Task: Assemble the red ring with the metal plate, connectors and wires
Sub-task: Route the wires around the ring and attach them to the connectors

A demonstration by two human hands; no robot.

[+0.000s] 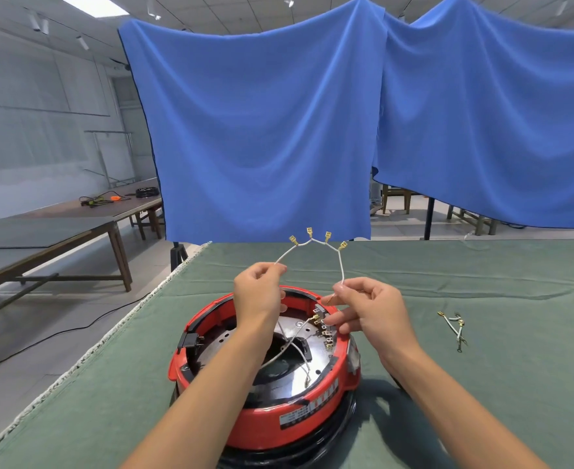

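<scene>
The red ring (pixel 279 424) sits on the green cloth in front of me, with the shiny metal plate (pixel 299 380) inside it. A row of brass connectors (pixel 326 335) lines the plate's right inner side, and thin wires (pixel 292 346) cross its middle. Above the ring I hold up a white wire harness (pixel 316 243) with several brass terminals along its arch. My left hand (pixel 260 292) pinches its left end. My right hand (pixel 368 306) pinches its right end, with the lower fingers close to the connector row.
A small bundle of spare wires with terminals (pixel 456 328) lies on the cloth to the right. The table's frayed left edge (pixel 109 333) runs diagonally. Blue curtains (pixel 262 130) hang behind the table. Long wooden tables (pixel 59 228) stand at the left.
</scene>
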